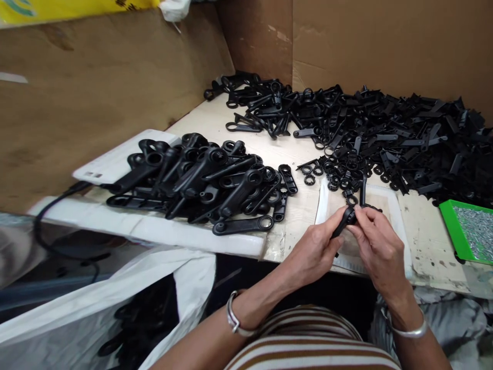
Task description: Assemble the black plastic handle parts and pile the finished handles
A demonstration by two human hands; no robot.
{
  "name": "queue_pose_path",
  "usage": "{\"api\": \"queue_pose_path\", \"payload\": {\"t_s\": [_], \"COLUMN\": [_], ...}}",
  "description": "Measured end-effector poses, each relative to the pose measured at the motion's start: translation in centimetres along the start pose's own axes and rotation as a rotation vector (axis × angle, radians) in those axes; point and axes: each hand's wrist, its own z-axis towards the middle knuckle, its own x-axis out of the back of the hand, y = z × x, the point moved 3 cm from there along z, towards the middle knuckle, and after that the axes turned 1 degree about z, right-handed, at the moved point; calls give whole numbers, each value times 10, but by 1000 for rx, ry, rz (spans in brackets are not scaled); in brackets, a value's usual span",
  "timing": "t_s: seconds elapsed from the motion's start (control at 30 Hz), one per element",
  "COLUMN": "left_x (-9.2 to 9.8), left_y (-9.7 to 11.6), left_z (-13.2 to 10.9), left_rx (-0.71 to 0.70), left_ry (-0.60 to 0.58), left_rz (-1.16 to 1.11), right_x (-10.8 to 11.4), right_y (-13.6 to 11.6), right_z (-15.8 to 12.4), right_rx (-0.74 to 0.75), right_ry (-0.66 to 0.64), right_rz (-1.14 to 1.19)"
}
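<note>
Near edge of the table [298, 213]: the left hand [314, 252] and right hand [375, 246] meet over a white mat [396, 205], just above a striped shirt [308, 339].
Left hand: closed around the shaft of a black lever [344, 222], with thumb and fingers gripping it.
Right hand: fingertips pinched on the lever's round end; whether a smaller part sits under them cannot be told.
Black lever: held off the table between both hands, tilted, round end up and to the right.
Small rings [339, 174]: a loose black cluster just beyond the hands, at the mat's far edge.
Left pile [200, 180]: black levers heaped together, partly lying on a white board [111, 162].
Far heap [385, 126]: many more black parts spread along the cardboard wall [385, 46].
Green tray [449, 221]: at the right edge, holding small silvery pieces.
Wrists: a metal bangle on each.
Below the table, left: a white plastic bag [96, 308], open, with dark parts inside.
Black cable [46, 226]: loops down off the table's left end.
</note>
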Motion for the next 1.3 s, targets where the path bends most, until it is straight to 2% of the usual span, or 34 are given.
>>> {"api": "queue_pose_path", "payload": {"t_s": [0.13, 0.23, 0.33, 0.4, 0.47, 0.57, 0.67, 0.77, 0.83, 0.9, 0.97, 1.03, 1.1, 1.17, 1.3], "left_x": [4, 5, 4, 3, 3, 4, 7, 17, 28, 40, 52, 60, 66, 70, 76], "left_y": [-9, -14, -10, -7, -6, -8, -7, 0, 6, 9, 9, 8, 5, 2, -2], "left_z": [-14, -24, -31, -32, -33, -35, -39, -43, -42, -38, -30, -19, -8, 2, 11], "left_rx": [41, 79, 20, -34, -62, -62, -67, -174, -253, -272, -245, -196, -133, -80, -47], "left_ry": [24, 69, 63, 29, 11, 41, 49, 85, 170, 271, 327, 339, 330, 309, 312], "left_rz": [113, 197, 218, 198, 181, 245, 357, 597, 850, 1078, 1241, 1364, 1445, 1468, 1400], "right_x": [-3, -1, 2, -2, -10, -23, -27, -15, 1, 16, 22, 17, 9, 4, 9], "right_y": [-3, -1, 3, 2, -4, -14, -20, -12, 3, 21, 36, 48, 55, 61, 73], "right_z": [-11, -20, -25, -26, -25, -22, -18, -11, -4, 2, 5, 5, 4, 3, 1], "right_rx": [-55, -182, -386, -491, -564, -616, -533, -391, -290, -189, -100, -46, -14, 2, 21], "right_ry": [-120, -213, -235, -319, -407, -405, -414, -400, -285, -172, -173, -251, -291, -275, -234], "right_rz": [200, 400, 566, 658, 730, 781, 725, 571, 366, 77, -172, -272, -278, -279, -303]}}
